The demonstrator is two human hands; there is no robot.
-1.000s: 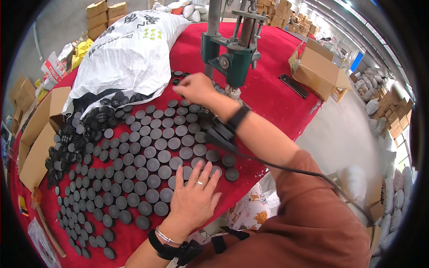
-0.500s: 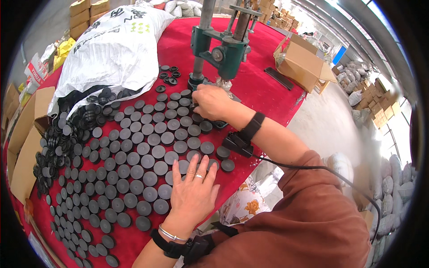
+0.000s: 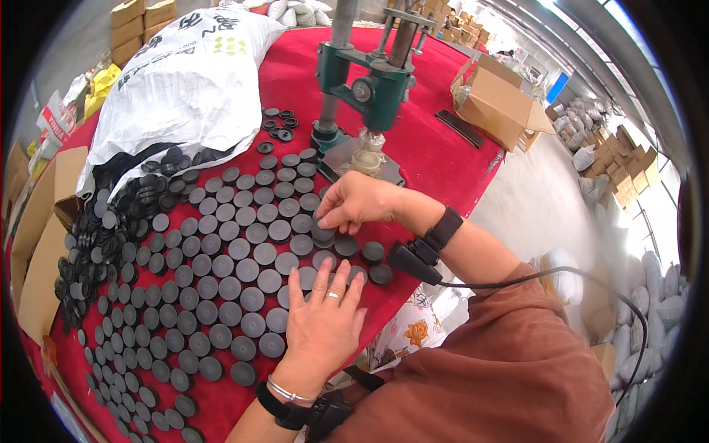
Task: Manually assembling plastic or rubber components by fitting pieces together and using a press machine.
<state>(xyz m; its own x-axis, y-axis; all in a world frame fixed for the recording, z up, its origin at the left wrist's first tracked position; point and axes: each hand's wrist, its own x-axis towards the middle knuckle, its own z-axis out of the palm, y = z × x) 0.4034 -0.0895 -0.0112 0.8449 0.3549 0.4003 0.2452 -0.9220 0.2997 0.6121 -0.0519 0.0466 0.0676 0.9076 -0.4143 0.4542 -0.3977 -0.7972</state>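
Many dark grey round caps (image 3: 256, 233) lie in loose rows on a red-covered table (image 3: 436, 118). My right hand (image 3: 358, 201) is closed in a pinch on one grey cap (image 3: 322, 232) at the right edge of the rows, beside the press. My left hand (image 3: 323, 317) rests flat over several caps nearer to me, its fingers stretched and slightly apart. Just beyond my right hand stands a green bench press (image 3: 373, 88). Under its ram is a clear, yellowish round piece (image 3: 367, 159) above a metal base plate (image 3: 341, 157).
A white woven sack (image 3: 196, 81) spills a heap of black caps (image 3: 125, 214) at the left, beside a cardboard box (image 3: 44, 258). Several black rings (image 3: 285, 134) lie behind the rows. At the far right are an open carton (image 3: 495, 103) and a dark flat bar (image 3: 459, 128).
My right hand has come back toward me from the press base to the edge of the rows, uncovering the clear piece under the ram. My left hand stays flat on the caps.
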